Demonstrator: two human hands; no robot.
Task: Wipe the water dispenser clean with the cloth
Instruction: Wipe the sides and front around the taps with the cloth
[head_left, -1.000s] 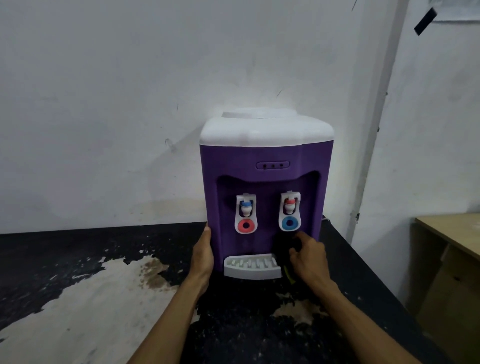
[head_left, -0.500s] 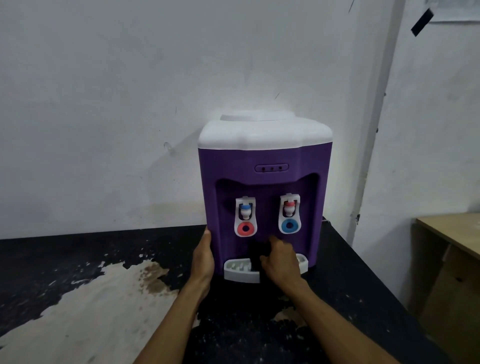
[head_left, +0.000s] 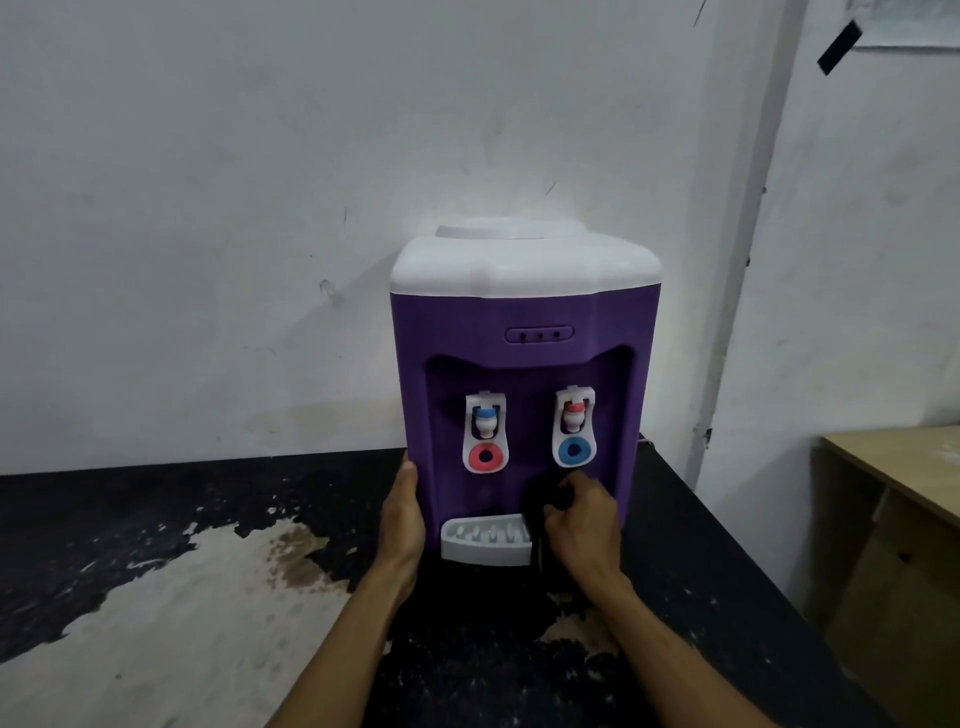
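Right hand (head_left: 582, 525) slid one cloth (head_left: 535, 501) rightward across the one dispenser (head_left: 519, 312).

Dim, soft focus, glare on white lid (head_left: 524, 262), bowed edges

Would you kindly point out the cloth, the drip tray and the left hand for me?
cloth (head_left: 535, 499): head view, its dark bunched middle.
drip tray (head_left: 480, 553): head view, its white front wall.
left hand (head_left: 402, 514): head view, back of the hand.
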